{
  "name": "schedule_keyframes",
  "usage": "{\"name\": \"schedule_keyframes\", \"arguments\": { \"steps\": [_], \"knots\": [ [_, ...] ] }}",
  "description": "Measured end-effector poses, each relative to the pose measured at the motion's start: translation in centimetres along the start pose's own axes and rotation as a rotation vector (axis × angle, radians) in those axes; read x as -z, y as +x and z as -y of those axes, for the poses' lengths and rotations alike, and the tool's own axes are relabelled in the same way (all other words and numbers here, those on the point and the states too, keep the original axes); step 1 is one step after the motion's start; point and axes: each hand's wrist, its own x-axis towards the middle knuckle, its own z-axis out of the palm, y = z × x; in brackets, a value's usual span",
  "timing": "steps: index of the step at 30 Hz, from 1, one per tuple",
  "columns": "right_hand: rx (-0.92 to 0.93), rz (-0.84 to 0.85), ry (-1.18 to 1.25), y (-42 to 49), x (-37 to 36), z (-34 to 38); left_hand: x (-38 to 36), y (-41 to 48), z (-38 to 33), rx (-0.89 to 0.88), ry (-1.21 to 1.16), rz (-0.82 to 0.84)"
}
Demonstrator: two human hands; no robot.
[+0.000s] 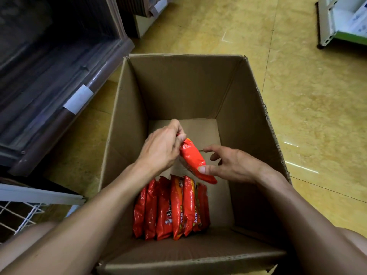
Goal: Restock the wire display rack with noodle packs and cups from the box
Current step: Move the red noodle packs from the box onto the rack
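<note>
Noodle pack (193, 159) is held inside the box (248, 108), top pinched by the left hand (162, 149), only thumb-touched by the right hand (236, 165) with fingers (214, 151) apart, so a slip from that thin pinch is risked.

The wire rack (21, 214) is cut off by the left edge, its base hidden

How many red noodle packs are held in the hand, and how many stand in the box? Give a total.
held pack, pinched by the left hand: 1
standing packs in the box: 7 (perhaps 6; the rightmost ones overlap)
Total: 8
</note>
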Motion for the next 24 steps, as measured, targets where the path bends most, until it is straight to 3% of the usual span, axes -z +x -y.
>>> {"name": "schedule_keyframes", "arguments": {
  "steps": [7,11,16,19,24],
  "knots": [
    [0.082,-0.048,0.13,0.1,-0.3,0.1,1.6,0.4,1.2,0.157,-0.07,-0.14],
    [0.083,-0.199,0.251,0.3,-0.3,0.3,1.5,0.6,1.9,0.274,-0.197,-0.159],
    [0.122,-0.349,0.769,-0.2,0.4,0.8,1.0,0.9,1.9,0.425,-0.506,-0.251],
    [0.152,-0.291,0.944,-0.5,0.3,1.1,0.3,0.9,1.6,0.575,-0.823,-0.279],
    [0.157,-0.181,1.025,-0.7,-0.5,1.6,-0.1,0.9,0.3,0.695,-1.111,-0.289]
  ]
}}
